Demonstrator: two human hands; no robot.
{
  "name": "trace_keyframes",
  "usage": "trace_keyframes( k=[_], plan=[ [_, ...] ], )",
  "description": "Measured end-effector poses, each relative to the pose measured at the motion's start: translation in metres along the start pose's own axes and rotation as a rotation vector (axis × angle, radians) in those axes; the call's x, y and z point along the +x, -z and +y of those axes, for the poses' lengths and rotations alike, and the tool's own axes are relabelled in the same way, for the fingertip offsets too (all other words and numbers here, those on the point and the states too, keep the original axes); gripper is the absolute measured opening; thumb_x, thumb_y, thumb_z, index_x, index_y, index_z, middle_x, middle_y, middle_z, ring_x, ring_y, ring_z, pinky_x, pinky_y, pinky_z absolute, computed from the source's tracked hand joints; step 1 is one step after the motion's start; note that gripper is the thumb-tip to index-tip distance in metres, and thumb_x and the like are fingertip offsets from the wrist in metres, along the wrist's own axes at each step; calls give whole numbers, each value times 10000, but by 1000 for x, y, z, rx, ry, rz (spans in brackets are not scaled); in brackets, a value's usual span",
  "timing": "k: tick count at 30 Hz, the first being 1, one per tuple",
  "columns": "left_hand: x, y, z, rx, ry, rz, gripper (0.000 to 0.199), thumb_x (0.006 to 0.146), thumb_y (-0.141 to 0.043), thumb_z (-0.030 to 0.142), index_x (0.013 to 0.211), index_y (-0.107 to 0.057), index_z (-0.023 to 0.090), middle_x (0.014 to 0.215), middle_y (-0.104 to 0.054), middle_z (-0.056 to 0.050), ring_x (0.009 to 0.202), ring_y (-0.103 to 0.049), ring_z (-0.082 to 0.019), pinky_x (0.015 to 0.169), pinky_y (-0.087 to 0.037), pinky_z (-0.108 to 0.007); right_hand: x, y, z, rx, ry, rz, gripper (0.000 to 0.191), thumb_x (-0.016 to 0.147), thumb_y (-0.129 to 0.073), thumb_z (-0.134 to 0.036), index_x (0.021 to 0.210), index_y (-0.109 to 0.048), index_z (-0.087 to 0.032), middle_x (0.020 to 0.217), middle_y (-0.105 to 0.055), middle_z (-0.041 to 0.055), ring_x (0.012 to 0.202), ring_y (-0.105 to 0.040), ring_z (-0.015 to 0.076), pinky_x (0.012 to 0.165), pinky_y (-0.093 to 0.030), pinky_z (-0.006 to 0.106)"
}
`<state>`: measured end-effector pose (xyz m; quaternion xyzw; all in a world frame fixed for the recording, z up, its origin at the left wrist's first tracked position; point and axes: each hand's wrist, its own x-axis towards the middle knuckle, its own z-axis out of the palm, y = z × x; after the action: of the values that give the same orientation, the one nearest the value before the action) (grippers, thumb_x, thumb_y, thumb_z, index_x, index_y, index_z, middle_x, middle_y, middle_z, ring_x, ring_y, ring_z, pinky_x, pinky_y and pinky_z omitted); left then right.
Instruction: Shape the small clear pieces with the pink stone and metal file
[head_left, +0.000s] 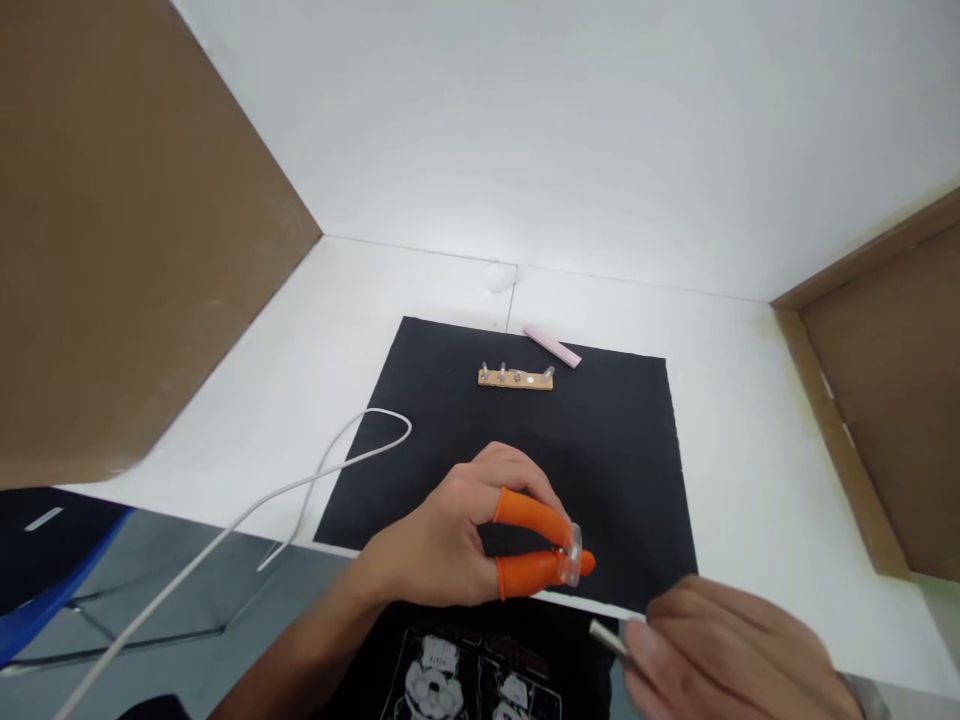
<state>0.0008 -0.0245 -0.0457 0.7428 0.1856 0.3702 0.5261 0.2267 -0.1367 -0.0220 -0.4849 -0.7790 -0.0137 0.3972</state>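
Observation:
My left hand, with orange covers on two digits, pinches a small clear plastic piece over the front of the black mat. To the right, at the table's front edge, my right hand is closed on a thin metallic rod, whose tip points toward the clear piece without touching it. Farther back on the mat lies a small wooden strip bearing several small clear parts. A pale pink bar rests slantwise at the mat's back edge.
A white cable loops over the left of the white table and hangs off its front. Brown panels stand at both sides. A translucent blob sits behind the mat. A blue chair is at lower left.

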Motion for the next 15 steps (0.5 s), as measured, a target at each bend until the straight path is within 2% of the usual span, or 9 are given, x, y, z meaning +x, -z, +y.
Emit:
trace_keyframes(
  k=[2, 4, 7, 9, 11, 12, 13, 15],
  plan=[
    [1, 0, 0, 5, -7, 3, 101, 905, -895, 118, 917, -819, 184, 914, -847, -70, 877, -747, -189, 850, -602, -325, 2, 7, 4, 26, 35, -70, 214, 1012, -685, -148, 838, -744, -257, 619, -665, -33, 475, -622, 136, 447, -511, 273],
    [1, 1, 1, 2, -16, 7, 107, 901, -899, 118, 910, -814, 182, 907, -845, -68, 869, -748, -188, 846, -599, -325, 4, 18, 15, -21, -25, -89, 160, 1005, -713, -148, 894, -753, -256, 663, -702, -21, 501, -642, 141, 462, -524, 272],
    [-1, 1, 1, -9, -14, 5, 118, 892, -914, 122, 907, -811, 179, 910, -846, -66, 879, -752, -190, 858, -597, -327, 5, 22, 21, -104, -149, -27, 105, 1009, -733, -174, 974, -761, -269, 680, -708, -13, 535, -657, 160, 492, -539, 289],
    [-2, 2, 1, -6, -7, -1, 116, 891, -915, 122, 914, -818, 183, 919, -848, -65, 886, -757, -189, 881, -598, -334, 5, 13, 10, -108, -177, 43, 112, 1024, -703, -170, 1002, -755, -266, 661, -687, -13, 538, -645, 166, 519, -549, 310],
    [-4, 3, 1, 7, -6, -4, 111, 894, -913, 131, 930, -826, 189, 929, -848, -66, 894, -761, -191, 897, -600, -340, 7, 1, -5, -90, -136, 123, 154, 1056, -630, -156, 1016, -746, -249, 643, -677, -5, 555, -651, 177, 534, -548, 332],
    [-4, 3, 0, 12, -11, -4, 111, 895, -913, 134, 939, -828, 190, 933, -847, -68, 897, -763, -192, 900, -600, -340, 8, -3, -9, -102, -124, 196, 210, 1071, -589, -143, 948, -727, -241, 621, -672, -2, 554, -654, 185, 542, -550, 347],
    [-4, 3, 0, 15, -15, -5, 112, 895, -912, 134, 945, -829, 189, 937, -847, -70, 901, -764, -193, 901, -601, -340, 10, -5, -11, -83, -25, 133, 231, 1082, -577, -142, 924, -720, -231, 631, -690, -6, 545, -653, 167, 530, -545, 327],
    [-4, 3, 1, 12, -19, -2, 113, 894, -911, 128, 939, -826, 187, 935, -849, -70, 900, -765, -192, 894, -600, -336, 14, -2, -2, -106, 63, 47, 213, 1082, -591, -141, 942, -719, -236, 696, -742, -3, 568, -688, 163, 519, -544, 305]
  ],
)
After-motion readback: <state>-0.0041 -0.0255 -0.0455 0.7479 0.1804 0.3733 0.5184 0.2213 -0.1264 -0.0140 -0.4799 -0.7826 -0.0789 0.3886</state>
